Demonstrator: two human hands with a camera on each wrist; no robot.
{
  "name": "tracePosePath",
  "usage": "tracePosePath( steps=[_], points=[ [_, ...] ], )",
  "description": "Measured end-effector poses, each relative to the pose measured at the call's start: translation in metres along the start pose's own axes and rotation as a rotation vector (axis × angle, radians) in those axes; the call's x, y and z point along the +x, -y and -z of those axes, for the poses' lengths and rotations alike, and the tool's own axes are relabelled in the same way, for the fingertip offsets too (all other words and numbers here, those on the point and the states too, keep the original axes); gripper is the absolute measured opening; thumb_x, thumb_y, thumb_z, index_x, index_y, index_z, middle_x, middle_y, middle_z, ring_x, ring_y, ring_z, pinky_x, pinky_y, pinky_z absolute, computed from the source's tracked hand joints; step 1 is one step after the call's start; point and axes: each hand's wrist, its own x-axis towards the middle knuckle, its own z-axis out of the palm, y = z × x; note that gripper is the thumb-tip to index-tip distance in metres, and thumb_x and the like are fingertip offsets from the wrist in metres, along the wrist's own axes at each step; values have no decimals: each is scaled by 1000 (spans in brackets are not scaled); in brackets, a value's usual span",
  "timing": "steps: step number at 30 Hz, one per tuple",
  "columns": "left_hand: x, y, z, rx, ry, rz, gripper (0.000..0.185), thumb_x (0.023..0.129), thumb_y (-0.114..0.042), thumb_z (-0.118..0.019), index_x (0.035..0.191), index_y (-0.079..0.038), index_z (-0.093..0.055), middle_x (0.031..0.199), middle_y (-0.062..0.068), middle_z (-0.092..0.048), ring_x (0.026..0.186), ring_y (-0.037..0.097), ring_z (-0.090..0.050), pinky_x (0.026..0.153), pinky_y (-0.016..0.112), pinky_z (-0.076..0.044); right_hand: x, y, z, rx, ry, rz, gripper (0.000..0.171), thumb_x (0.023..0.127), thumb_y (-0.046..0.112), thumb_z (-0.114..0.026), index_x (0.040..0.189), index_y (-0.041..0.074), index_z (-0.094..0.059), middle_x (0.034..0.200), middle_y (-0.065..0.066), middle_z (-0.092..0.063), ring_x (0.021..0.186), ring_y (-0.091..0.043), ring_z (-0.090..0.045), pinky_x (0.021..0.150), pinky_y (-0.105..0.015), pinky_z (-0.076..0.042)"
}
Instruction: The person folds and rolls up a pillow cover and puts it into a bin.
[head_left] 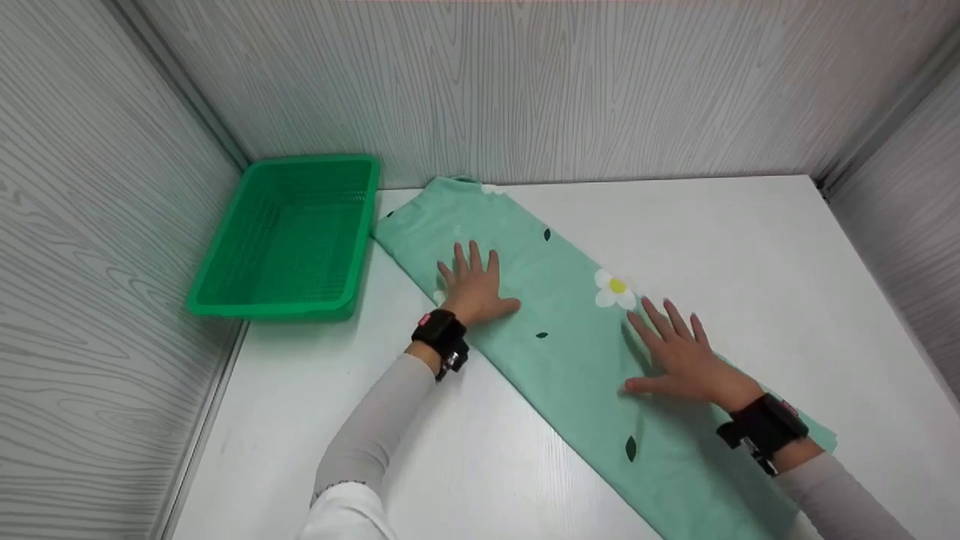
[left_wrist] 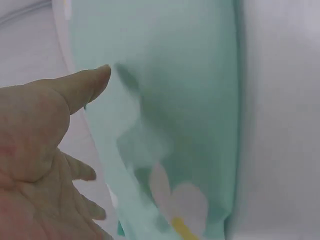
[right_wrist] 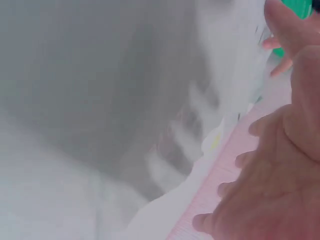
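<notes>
Both arms reach up into the frame from the bottom edge, each in a pale grey sleeve with a black strap at the wrist. The left hand (head_left: pixel 474 289) lies flat at centre-left, palm down, its 4 fingers straight and slightly spread, the thumb stuck out to the right. The right hand (head_left: pixel 679 354) lies flat right of centre, fingers straight and fanned toward the upper left, thumb pointing left.

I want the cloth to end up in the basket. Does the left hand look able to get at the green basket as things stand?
Probably yes: the left hand lies flat on the cloth, and the green basket sits just to its left with only bare table between.
</notes>
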Motion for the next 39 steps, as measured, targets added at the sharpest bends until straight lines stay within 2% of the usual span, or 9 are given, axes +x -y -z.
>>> tracePosePath(
  steps=[4,7,11,15,19,23,29,33,39],
  points=[
    [-27,-25,-15,-32,13,17,108,79,-74,-52,152,-4,-16,155,29,-8,142,48,-3,104,71,-15,26,-12,4,50,56,5,93,83,57,-64,152,8,-23,158,-20,-10,142,-47,-2,102,-73,-3],
    [-36,-46,-26,-54,57,5,120,72,-85,-46,153,-4,-10,155,28,-6,142,48,-5,103,70,-18,33,-18,5,54,71,-6,91,85,55,-64,152,8,-24,157,-22,-11,142,-48,-1,102,-73,-3],
    [-35,-67,-38,-45,70,15,130,63,-93,-43,153,-6,-9,156,26,-6,142,47,-6,104,69,-18,34,-21,6,32,120,-51,97,83,59,-63,152,7,-20,158,-22,-8,142,-49,2,103,-72,-1],
    [-31,-77,-46,10,55,38,135,58,-95,-46,153,-7,-10,157,25,-4,143,47,-3,103,71,-16,33,-26,2,30,178,-82,103,83,62,-61,153,5,-11,157,-24,2,140,-50,9,103,-72,5],
    [-25,-83,-45,44,49,30,137,56,-95,-48,153,-6,-11,157,25,-4,143,47,-3,103,72,-16,31,-35,-5,39,156,-90,104,84,61,-60,153,4,-7,157,-24,6,140,-49,14,101,-72,10],
    [-17,-85,-41,43,60,-10,136,56,-93,-50,153,-6,-11,157,25,-4,143,46,-3,105,69,-17,31,-46,-11,37,163,-135,108,81,68,-56,154,10,-2,158,-18,11,141,-43,20,102,-69,14],
    [5,-75,-36,33,72,-65,132,59,-89,-56,154,-8,-11,158,23,-3,143,45,-2,106,68,-17,39,-50,-19,55,200,-230,114,76,81,-48,154,18,6,158,-9,20,140,-35,28,101,-65,22],
    [21,-65,-32,18,108,-98,131,61,-86,-58,154,-11,-7,158,21,2,144,44,3,107,67,-12,47,-47,-26,83,200,-286,115,75,82,-46,153,20,12,156,-7,26,138,-34,31,98,-65,26],
    [45,-53,-30,-40,166,-148,134,59,-85,-61,154,-10,-3,158,20,9,144,40,12,110,64,-2,60,-42,-35,67,204,-372,120,68,92,-36,150,24,18,153,-4,33,135,-31,37,95,-66,27]
  ],
)
